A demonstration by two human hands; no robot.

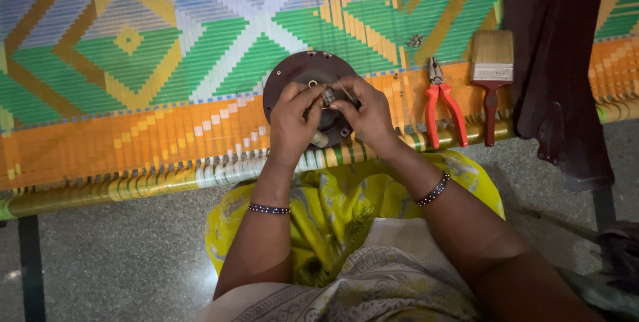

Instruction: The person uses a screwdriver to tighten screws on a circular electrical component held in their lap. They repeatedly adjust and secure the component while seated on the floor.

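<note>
Left hand and right hand pinch small grey metal part between fingertips, over centre of round dark-brown metal disc on woven striped cot. Part at 1 o'clock from left hand, 10 o'clock from right; both equally near. Red-handled pliers, wooden-handled paintbrush at 3 o'clock.

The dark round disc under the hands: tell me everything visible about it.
The dark round disc is a maroon-brown, metal-looking plate lying flat on the woven mat, near its front edge. A small brass-coloured ring sits at its centre, and small holes show near the rim. The left hand and right hand cover its lower half, pinching a small grey part over it. A pale fitting shows at its lower edge. Red-handled pliers lie to its right, apart.
</note>
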